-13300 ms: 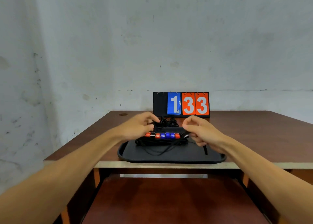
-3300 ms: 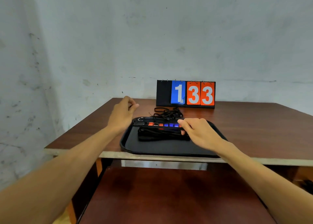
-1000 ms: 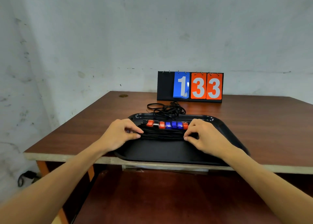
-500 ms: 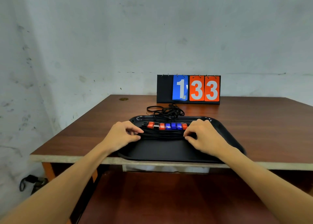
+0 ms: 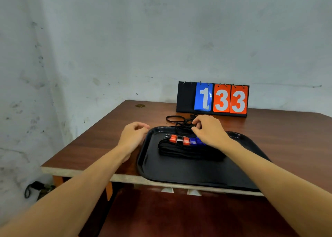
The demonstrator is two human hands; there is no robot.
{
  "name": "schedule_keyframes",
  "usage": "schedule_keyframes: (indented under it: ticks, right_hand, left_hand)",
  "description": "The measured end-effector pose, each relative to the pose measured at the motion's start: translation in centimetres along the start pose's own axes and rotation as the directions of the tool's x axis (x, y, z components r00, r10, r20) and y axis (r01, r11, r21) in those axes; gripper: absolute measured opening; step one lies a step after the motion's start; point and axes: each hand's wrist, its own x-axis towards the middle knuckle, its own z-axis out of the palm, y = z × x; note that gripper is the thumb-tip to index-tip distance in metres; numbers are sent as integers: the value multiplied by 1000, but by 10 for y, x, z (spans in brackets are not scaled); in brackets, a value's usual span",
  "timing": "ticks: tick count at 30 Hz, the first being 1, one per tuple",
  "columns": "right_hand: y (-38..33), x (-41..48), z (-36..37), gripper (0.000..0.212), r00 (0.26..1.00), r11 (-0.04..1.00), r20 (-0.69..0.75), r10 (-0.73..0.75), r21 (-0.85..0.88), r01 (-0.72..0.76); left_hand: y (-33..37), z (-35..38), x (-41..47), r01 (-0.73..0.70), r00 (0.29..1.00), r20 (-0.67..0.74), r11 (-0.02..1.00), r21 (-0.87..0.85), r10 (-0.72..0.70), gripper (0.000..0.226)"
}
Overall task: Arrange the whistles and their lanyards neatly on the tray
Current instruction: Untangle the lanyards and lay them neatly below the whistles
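A black tray (image 5: 188, 173) lies at the table's front edge. On it a row of red, blue and black-white whistles (image 5: 180, 140) sits side by side, with their black lanyards (image 5: 186, 151) bunched in a flat bundle just in front. A loose tangle of black lanyards (image 5: 177, 120) lies on the table behind the tray's far rim. My right hand (image 5: 210, 131) reaches over the whistles, its fingertips pinched on that tangle and hiding the right end of the row. My left hand (image 5: 133, 134) hovers left of the tray, loosely curled, holding nothing.
A flip scoreboard (image 5: 212, 99) showing 1 and 33 stands at the back against the wall. The brown table (image 5: 287, 138) extends to the right of the tray. A lower wooden surface (image 5: 179, 215) sits beneath the table's front edge.
Both hands have lifted off the bundled lanyards. My right hand moved forward to the loose tangle behind the tray. My left hand drew away to the tray's left side.
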Motion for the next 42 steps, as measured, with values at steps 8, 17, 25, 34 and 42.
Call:
schedule_keyframes:
  ticks: [8, 17, 25, 34, 42]
  right_hand:
    - [1, 42, 19, 25, 977, 928, 204, 61, -373, 20]
    - [-17, 65, -10, 18, 979, 980, 179, 93, -192, -58]
    - [-59, 84, -67, 24, 978, 825, -56, 202, 548, -139]
    - [-89, 69, -97, 20, 999, 760, 34, -4, 650, -19]
    - [-99, 49, -135, 20, 964, 482, -101, 247, 876, -31]
  left_hand:
    - [-11, 4, 17, -101, 994, -7, 960, 263, 107, 15]
    - [-13, 4, 16, -121, 993, 36, 964, 235, 116, 14]
    - [-9, -4, 11, -79, 996, 31, 994, -72, 81, 17]
    - [97, 0, 13, -358, 934, 1, 932, -56, 359, 73]
    - [151, 27, -11, -469, 875, 91, 879, -85, 476, 17]
